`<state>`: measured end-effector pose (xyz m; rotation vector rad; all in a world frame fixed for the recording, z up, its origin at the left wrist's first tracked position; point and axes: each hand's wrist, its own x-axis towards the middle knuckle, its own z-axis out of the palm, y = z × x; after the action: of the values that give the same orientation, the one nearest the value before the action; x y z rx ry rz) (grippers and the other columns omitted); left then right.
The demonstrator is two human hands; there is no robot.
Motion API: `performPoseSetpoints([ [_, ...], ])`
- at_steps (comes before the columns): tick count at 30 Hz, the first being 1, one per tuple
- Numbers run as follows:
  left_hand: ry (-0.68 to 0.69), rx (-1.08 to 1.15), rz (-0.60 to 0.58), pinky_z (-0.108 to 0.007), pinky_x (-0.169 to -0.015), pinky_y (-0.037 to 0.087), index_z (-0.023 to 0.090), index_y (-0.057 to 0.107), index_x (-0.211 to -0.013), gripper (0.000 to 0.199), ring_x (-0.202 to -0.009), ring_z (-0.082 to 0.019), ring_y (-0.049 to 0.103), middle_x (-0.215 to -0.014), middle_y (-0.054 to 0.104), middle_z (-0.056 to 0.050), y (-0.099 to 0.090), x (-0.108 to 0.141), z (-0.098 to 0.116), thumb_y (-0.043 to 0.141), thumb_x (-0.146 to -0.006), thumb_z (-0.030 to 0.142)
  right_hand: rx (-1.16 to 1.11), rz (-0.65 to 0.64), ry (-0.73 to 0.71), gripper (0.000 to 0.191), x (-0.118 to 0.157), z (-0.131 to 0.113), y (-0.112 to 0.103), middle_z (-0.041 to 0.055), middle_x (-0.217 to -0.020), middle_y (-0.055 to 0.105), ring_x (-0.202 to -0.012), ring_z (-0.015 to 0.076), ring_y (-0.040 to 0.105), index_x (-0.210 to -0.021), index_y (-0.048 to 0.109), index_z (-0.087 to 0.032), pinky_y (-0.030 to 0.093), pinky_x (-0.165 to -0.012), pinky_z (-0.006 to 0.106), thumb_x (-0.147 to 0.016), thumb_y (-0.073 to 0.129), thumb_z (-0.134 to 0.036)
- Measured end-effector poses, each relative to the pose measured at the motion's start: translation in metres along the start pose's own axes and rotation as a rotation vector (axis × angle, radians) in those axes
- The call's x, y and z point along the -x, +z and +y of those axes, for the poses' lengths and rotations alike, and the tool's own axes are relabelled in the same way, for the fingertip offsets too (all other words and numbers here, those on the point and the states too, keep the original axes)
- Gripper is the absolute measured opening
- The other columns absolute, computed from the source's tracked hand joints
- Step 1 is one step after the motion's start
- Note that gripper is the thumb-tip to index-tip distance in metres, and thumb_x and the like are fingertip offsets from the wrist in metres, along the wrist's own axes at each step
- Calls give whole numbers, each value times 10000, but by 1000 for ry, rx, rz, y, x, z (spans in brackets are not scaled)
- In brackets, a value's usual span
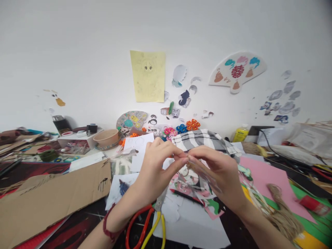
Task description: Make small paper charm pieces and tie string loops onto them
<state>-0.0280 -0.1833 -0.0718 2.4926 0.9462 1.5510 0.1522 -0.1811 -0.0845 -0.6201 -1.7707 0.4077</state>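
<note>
A dark maroon cord bracelet (pixel 104 223), thin and textured like braided or knotted thread, circles the left wrist (pixel 118 215), with a thicker bunched section near its lower end. The left hand (pixel 151 169), the right hand (pixel 225 173) and both visible forearms (pixel 261 224) are bare.

Two hands (pixel 155 169) (pixel 223 171) (one bracelet (pixel 105 223))

Black tabletop (pixel 241 232) is mostly covered. Corrugated cardboard sheet (pixel 62 197) is laid at left; white paper (pixel 197 224) is spread front-center, partly overlapped by scissors (pixel 158 205); pink sheet (pixel 259 171) is layered over green sheet (pixel 298 191) at right.
</note>
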Motion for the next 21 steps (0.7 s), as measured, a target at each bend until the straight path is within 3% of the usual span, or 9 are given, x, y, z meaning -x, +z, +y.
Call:
performPoseSetpoints([
  [5,90,-104,-100,-331,-730,308,223,633,-835,96,-768,-152,479,-779,671,34,-8,0,2,629,-914,278,-4,-242,154,136,-7,0,-16,4,-780,676,-723,123,605,-795,683,-203,464,-656,252,-889,651,-296],
  [8,188,-194,-93,-339,-747,317,223,638,-883,65,-801,-159,487,-858,684,14,-8,0,0,629,-915,279,-71,-364,268,163,-10,2,-22,7,-792,683,-739,125,612,-829,697,-206,469,-678,248,-901,631,-337],
  [15,379,-454,-46,-345,-723,297,194,613,-856,80,-781,-158,524,-823,694,16,-3,1,-8,630,-912,249,-197,-344,369,181,-11,11,-14,30,-866,697,-821,142,629,-880,713,-191,491,-738,251,-885,649,-361],
  [21,351,-482,-23,-346,-735,308,200,597,-830,114,-754,-152,540,-801,701,27,-2,0,-8,651,-899,273,-235,-365,392,172,-12,17,-14,28,-852,702,-793,130,628,-876,735,-197,489,-696,233,-868,674,-357],
])
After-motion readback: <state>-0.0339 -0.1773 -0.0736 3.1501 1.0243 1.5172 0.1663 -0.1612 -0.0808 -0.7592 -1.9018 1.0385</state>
